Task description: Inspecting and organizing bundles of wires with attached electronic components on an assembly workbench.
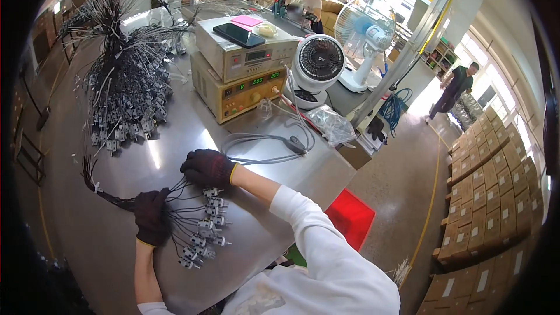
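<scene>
My left hand (153, 217), in a dark knit glove with a yellow cuff edge, is closed round a bundle of thin black cables (118, 200). To its right the cables fan out over the metal tabletop and end in several small grey plug-like connectors (207, 228) with metal pins. My right hand (209, 167), gloved the same way, is above the topmost connectors with its fingers curled together. Black cable strands run from my left hand to under its fingertips, where the grip is partly hidden. The bundle's other end trails toward the left of the table.
A large heap of similar cables (129, 90) stands on the far left of the metal table (192, 291). Stacked test instruments (239, 84), a phone (239, 35), a small fan (319, 61) and a grey power cord (256, 139) lie beyond my hands. A red bin (351, 217) sits below the right edge.
</scene>
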Demonstrator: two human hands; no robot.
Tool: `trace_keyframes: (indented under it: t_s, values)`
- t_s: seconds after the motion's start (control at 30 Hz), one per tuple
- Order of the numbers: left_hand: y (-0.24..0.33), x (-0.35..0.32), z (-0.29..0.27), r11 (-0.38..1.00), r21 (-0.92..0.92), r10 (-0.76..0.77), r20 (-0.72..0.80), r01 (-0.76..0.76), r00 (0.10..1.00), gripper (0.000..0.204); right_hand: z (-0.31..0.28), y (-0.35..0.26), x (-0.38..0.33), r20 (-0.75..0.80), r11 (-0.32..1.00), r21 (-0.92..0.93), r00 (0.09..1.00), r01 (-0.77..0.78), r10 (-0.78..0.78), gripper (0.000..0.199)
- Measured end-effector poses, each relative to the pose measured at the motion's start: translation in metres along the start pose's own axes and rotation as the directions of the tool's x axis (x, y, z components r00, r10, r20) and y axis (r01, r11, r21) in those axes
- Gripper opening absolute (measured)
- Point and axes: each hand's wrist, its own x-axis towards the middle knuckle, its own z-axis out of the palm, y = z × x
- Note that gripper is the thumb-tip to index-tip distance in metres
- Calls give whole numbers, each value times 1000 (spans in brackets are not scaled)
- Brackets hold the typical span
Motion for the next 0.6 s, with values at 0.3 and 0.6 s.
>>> trace_keyframes:
  t_s: [0.3,0.6]
  values:
    - [-16,-4,-4,997,-47,56,65,-53,996,56,24,-5,-18,-137,994,-91,989,-62,50,38]
    - [-35,-26,0,994,-92,72,104,-63,992,57,-18,-8,-61,-326,973,53,917,-225,230,47]
